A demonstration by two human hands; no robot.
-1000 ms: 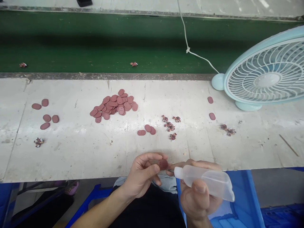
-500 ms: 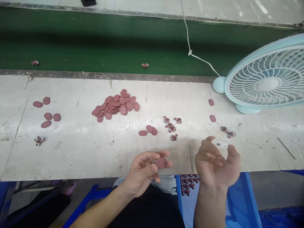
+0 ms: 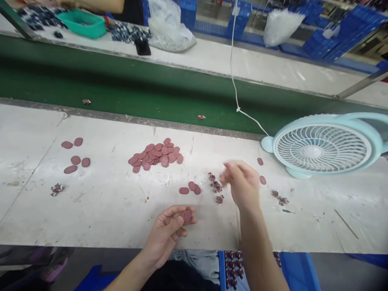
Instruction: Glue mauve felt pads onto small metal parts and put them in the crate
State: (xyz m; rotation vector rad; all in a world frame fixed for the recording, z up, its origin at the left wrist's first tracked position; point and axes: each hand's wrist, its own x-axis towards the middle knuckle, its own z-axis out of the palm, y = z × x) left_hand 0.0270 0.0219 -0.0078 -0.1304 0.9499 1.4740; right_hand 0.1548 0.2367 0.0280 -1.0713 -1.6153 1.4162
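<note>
My left hand [image 3: 168, 228] is closed on a reddish-brown oval disc [image 3: 187, 216] with small holes, held between thumb and fingers above the table's front part. My right hand [image 3: 242, 182] reaches over the table beside a cluster of small brown-and-white figurines [image 3: 216, 186]; its fingertips are smeared by motion, so whether they hold anything is unclear. One more figurine [image 3: 220, 199] lies just in front of that cluster. Several loose oval discs [image 3: 183, 190] lie beyond my left hand. Farther back is a big heap of the same discs [image 3: 156, 153].
A light-blue fan [image 3: 321, 146] stands at right, its white cable [image 3: 238, 109] crossing the green strip [image 3: 145, 99]. More discs [image 3: 75, 160] and a figurine [image 3: 57, 189] lie at left. Below the table edge, a blue crate [image 3: 298, 268] holds rows of figurines. A teal basket [image 3: 85, 25] sits across.
The view has tilted up, showing more of the far bench. My right hand has moved left to the figurines; the pale translucent piece in it no longer shows. My left hand keeps its disc.
</note>
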